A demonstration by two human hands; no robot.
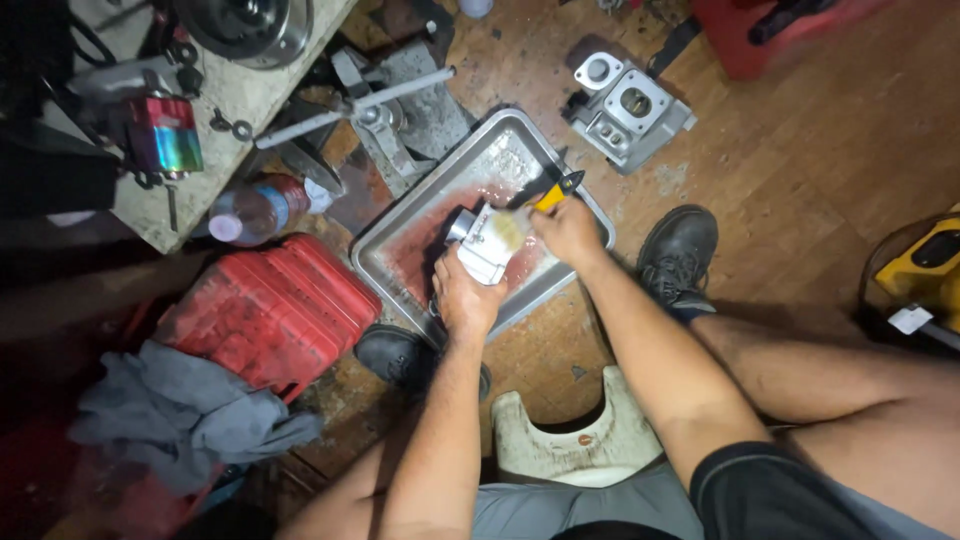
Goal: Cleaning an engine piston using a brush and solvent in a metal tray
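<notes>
While the person sits on a low pale plastic stool (575,440) with both arms stretched forward, everything in hand is gathered over the shallow rectangular steel tray (400,250), stained reddish, that lies on the worn wooden floor (800,130). That tray sits directly beneath both grips, its long axis running diagonally from near-left to far-right.

Beside the tray, to the left of the left hand, lies a red ribbed plastic case (270,300) with a grey rag (180,410) draped over its near end. Beyond the right hand, past the tray's far corner, rests a grey cast-metal engine part with round ports (630,105), well apart from both hands.

Above the tray's middle, the left hand (465,295) is closed around the near end of a small silvery metal component with a pale blocky face (485,240), which sticks out away from the palm toward the far side. Just to its right, the right hand (570,232) is clamped on a yellow-handled tool with a dark tip (550,190). This tool's long axis slants up and to the right, its working end meeting the component's far-right face. So the component lies immediately left of the right grip, touching the tool, with the left hand the nearer of the two.
</notes>
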